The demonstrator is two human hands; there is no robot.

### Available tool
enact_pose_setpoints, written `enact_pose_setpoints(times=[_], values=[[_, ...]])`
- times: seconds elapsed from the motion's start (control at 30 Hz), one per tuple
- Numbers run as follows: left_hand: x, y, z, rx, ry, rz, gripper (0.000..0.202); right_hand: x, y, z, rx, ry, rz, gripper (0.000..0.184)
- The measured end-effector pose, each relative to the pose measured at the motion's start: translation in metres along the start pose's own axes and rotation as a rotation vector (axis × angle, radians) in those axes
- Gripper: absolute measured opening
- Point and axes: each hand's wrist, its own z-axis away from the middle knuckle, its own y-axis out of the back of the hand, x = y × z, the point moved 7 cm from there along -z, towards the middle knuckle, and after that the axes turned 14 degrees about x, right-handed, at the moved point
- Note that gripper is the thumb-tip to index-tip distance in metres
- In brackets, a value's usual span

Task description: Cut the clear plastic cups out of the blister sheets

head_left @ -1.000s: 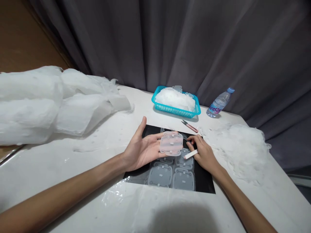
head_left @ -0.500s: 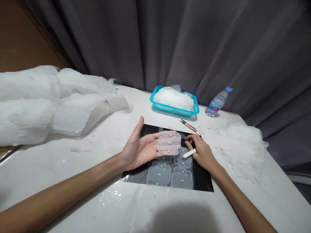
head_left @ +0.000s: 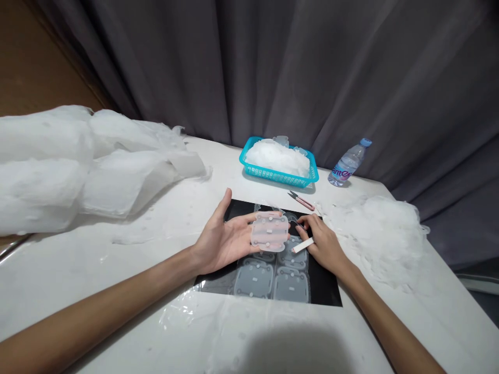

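Left hand (head_left: 222, 239) palm up, fingers extended and thumb spread; translucent piece (head_left: 270, 232) rests across the fingers, above black sheet (head_left: 325, 288). Right hand (head_left: 328, 248) curled, gripping white stick (head_left: 303, 245); thumb and forefinger close together, whether they pinch anything else cannot be told. Similar clear pieces (head_left: 254, 279) lie on the sheet. Snips (head_left: 302, 201) lie beyond, near blue basket (head_left: 257, 170).

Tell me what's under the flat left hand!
A black sheet and some cloudy grey pieces show around the left hand and run beneath it. The hand and the see-through piece it holds hide the rest.
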Motion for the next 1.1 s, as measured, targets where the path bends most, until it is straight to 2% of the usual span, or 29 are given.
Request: enact_pose_setpoints(times=[0.43,0.53,0.63,0.73,0.83,1.0,1.1], values=[[0.004,-0.001,-0.001,0.031,-0.037,-0.089,0.096,0.002,-0.002,0.0,-0.031,-0.014,0.012,0.014],[0.002,0.006,-0.004,0.116,-0.054,-0.199,0.077,-0.001,-0.002,-0.001,-0.002,0.005,0.01,0.014],[0.01,0.022,-0.015,0.246,-0.16,-0.483,0.046,-0.004,-0.003,-0.001,0.027,0.029,0.001,0.012],[0.045,0.03,-0.035,0.372,-0.442,-0.88,0.039,-0.005,-0.006,-0.003,0.041,0.039,-0.006,0.01],[0.09,0.023,-0.065,0.448,-0.648,-0.981,0.042,-0.006,-0.008,-0.003,0.058,0.05,0.001,0.009],[0.163,-0.007,-0.126,0.549,-0.879,-1.036,0.037,-0.006,-0.009,-0.005,0.065,0.058,0.019,0.009],[0.195,-0.031,-0.156,0.598,-0.978,-1.093,0.028,-0.007,-0.009,-0.006,0.062,0.064,0.018,0.009]])
